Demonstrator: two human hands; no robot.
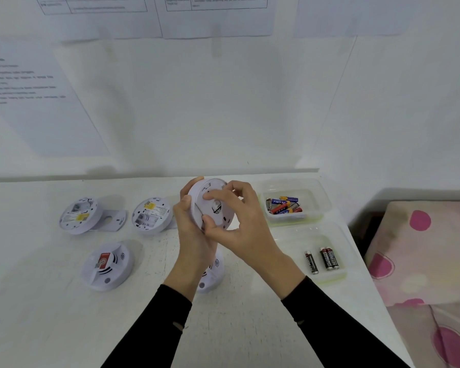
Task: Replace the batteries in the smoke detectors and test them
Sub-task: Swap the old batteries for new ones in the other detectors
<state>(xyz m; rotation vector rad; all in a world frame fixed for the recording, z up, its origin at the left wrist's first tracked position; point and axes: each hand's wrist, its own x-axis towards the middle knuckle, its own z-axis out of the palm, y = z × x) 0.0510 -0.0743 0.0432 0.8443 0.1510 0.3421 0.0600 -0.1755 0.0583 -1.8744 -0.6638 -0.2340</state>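
I hold a round white smoke detector (pixel 215 191) up above the white table (pixel 51 314), its back facing me. My left hand (pixel 194 232) grips its left rim from behind. My right hand (pixel 237 221) pinches the back plate, with forefinger and thumb curled on it. Two opened detectors (pixel 79 216) (pixel 152 215) lie back-up at the far left. One closed detector (pixel 108 265) sits nearer, and another (pixel 210 277) is partly hidden under my wrists. A clear tub (pixel 316 197) holds several mixed batteries (pixel 283 205). A second tub (pixel 340 235) holds three dark batteries (pixel 322 260).
A loose mounting plate (pixel 113 220) lies beside the leftmost detector. Printed sheets (pixel 37 102) hang on the white wall behind the table. To the right, past the table's edge, is a pink-spotted cushion or bed (pixel 422 251).
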